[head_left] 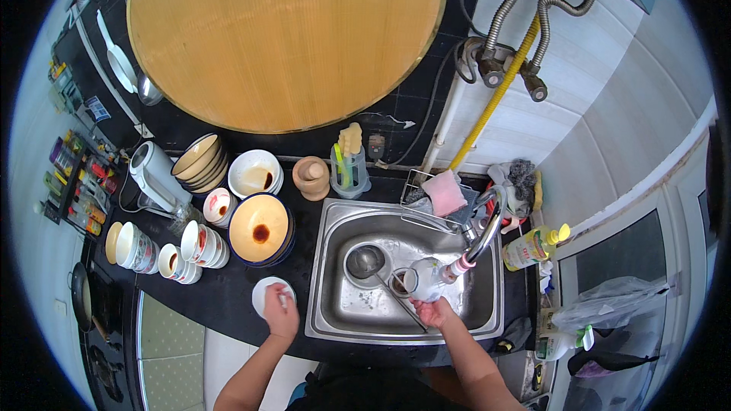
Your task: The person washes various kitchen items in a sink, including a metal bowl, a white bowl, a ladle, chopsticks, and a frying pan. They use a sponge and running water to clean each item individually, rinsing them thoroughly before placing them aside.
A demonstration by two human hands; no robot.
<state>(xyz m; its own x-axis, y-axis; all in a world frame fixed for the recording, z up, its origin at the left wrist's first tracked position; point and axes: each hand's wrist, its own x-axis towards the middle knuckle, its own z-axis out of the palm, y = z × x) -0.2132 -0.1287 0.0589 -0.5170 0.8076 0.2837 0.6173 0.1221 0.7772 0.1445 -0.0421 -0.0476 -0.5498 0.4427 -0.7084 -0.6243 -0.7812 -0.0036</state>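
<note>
Seen from above, a person works at a dark worktop (pixel 228 283) with a steel sink (pixel 312 289) set into its right part. The right hand (pixel 432 312) is inside the sink, its grip closed at the lower side of a pale, rounded vessel (pixel 428 280), whose open mouth faces left and shows something brown. The pink-tipped nozzle of the curved tap (pixel 487 237) is right beside the vessel. A ladle (pixel 365 260) lies to the left, its bowl over the drain and its handle slanting toward the sink's front edge. The left hand (pixel 282 313) is near the worktop's front edge, its fingers over a white round dish (pixel 268 295); whether the grip is clasping it or resting on it cannot be told. Toward the worktop's left end stand stacked cups (pixel 138 250) with coloured printing, too small to read, and a large bowl (pixel 261 240) holding a dark brown puddle. A wooden mortar (pixel 311 180) stands toward the back edge. Right of the sink, a bottle (pixel 527 250) with a yellow top bears a printed yellow-green label. On the left wall is a small blue-and-white printed sticker (pixel 97 109), and labelled jars (pixel 84 202) crowd a rack, their lettering illegible.
</note>
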